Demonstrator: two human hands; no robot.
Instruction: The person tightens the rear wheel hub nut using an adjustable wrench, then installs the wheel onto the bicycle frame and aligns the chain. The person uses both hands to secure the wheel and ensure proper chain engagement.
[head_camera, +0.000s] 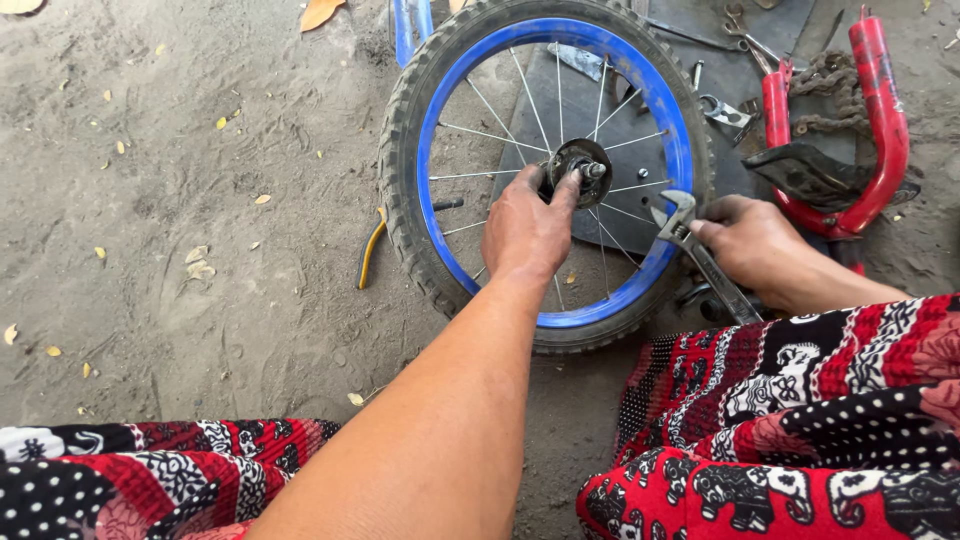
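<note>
A small bicycle wheel (548, 320) with a blue rim and black tyre lies flat on the sandy ground in front of me. My left hand (527, 228) reaches over the spokes, and its fingertips pinch the dark hub (583, 160) at the axle. My right hand (752, 245) rests at the wheel's right edge, holding a silver adjustable wrench (697, 252) whose jaw points up over the blue rim. My knees, in red, black and white patterned cloth, frame the bottom of the view.
A red bicycle frame part (886, 120) with a chain (832, 95) lies at the upper right on a dark mat (725, 60), with pliers and small tools. Yellow-handled pliers (371, 248) lie left of the tyre. Dry leaves dot the sand.
</note>
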